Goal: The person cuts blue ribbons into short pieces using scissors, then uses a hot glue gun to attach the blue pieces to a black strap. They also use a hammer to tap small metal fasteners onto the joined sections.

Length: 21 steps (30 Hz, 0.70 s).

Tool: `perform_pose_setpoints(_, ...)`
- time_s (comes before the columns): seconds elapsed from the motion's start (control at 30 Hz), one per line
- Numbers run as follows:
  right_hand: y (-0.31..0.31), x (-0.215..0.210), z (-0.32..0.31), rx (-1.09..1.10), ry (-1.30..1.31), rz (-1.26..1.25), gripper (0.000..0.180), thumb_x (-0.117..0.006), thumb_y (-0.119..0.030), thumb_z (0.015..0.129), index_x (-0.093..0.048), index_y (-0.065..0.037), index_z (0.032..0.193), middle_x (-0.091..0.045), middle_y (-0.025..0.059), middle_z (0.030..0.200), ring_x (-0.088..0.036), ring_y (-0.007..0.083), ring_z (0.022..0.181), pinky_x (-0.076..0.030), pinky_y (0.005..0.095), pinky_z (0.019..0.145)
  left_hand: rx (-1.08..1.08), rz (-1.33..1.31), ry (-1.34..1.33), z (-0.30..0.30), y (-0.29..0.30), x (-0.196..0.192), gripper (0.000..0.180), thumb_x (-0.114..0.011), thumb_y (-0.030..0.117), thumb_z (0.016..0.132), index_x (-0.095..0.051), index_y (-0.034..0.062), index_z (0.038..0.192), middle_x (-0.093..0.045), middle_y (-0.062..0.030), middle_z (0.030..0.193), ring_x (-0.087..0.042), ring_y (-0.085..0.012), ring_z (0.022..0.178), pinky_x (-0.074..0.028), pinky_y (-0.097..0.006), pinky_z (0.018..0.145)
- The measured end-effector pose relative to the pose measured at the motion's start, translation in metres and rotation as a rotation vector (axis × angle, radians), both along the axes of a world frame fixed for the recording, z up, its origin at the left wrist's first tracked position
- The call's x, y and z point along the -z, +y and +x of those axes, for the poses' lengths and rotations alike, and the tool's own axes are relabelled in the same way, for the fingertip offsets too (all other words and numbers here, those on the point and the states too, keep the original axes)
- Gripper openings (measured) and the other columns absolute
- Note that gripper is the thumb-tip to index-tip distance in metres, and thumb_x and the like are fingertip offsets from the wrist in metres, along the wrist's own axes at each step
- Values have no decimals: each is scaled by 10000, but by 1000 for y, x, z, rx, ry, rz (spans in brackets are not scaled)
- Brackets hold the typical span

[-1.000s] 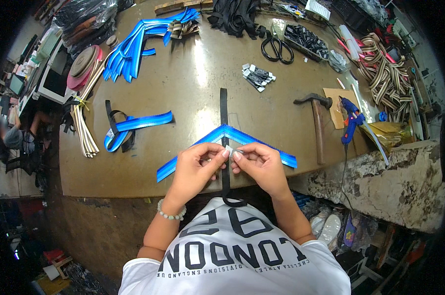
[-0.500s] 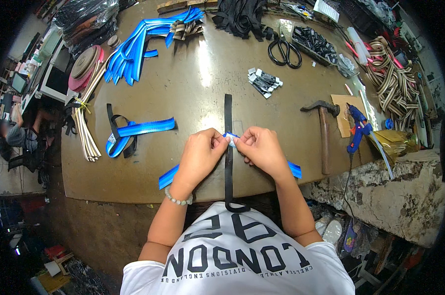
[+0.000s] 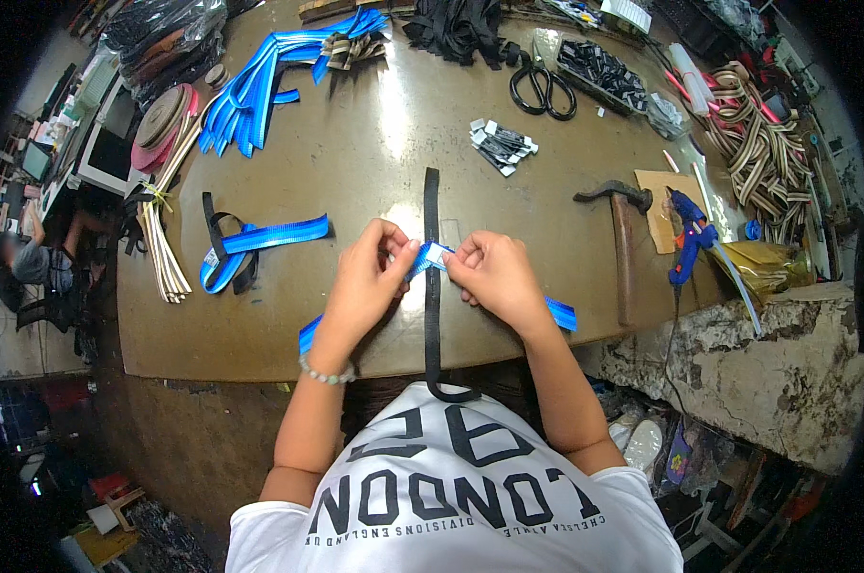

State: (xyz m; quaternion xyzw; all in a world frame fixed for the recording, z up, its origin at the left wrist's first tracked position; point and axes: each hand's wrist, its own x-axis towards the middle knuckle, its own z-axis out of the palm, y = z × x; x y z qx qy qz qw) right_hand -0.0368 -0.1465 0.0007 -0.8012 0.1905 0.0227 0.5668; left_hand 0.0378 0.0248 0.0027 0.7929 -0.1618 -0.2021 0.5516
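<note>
A long black strap [image 3: 433, 325] lies upright across the table in front of me, its near end curling at the table edge. Over it crosses a blue striped strap [image 3: 562, 314], with its two ends showing outside my wrists. A small white label [image 3: 438, 255] sits on the blue strap at the crossing. My left hand [image 3: 373, 277] is closed with thumb and fingers on the blue strap just left of the crossing. From the right, my right hand [image 3: 495, 277] pinches the blue strap beside the label's edge. Its fingertips partly cover that spot.
A joined blue and black strap piece [image 3: 260, 239] lies at left. Blue straps [image 3: 245, 100] are heaped at far left. Black scissors [image 3: 543, 91], small black-and-white tags [image 3: 501, 146], a hammer [image 3: 624, 253] and a blue glue gun [image 3: 690, 234] lie ahead and right.
My left hand has moved left off the label, uncovering more of the blue strap and label. My right hand stays at the crossing. The whole view has shifted slightly.
</note>
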Motion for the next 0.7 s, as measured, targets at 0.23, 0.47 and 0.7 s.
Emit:
perform_pose_setpoints(0.23,0,3,1,-5,-24,-6,211,-696,-169,851,-625,7,758,-642,107,573,-642,163,475,-499,296,487,257,24,-305,-10,16,-6,268,-737,13,797,-616,17,1036,-563,-48,939,-540,-78,663,-468,-217,607)
perform_pose_setpoints(0.47,-1,-1,1,-13,-22,4,207,-703,-163,852,-625,7,762,-636,107,565,-643,165,479,-497,299,485,159,30,-348,-5,3,1,134,-751,35,781,-674,4,887,-580,-55,795,-532,-109,641,-446,-249,590)
perform_pose_setpoints(0.7,0,3,1,1,1,-28,156,-716,-78,840,-594,18,832,-613,45,576,-600,92,492,-473,244,448,15,154,-405,-4,-7,8,163,-767,145,790,-671,23,841,-591,-96,771,-560,-207,637,-461,-316,588)
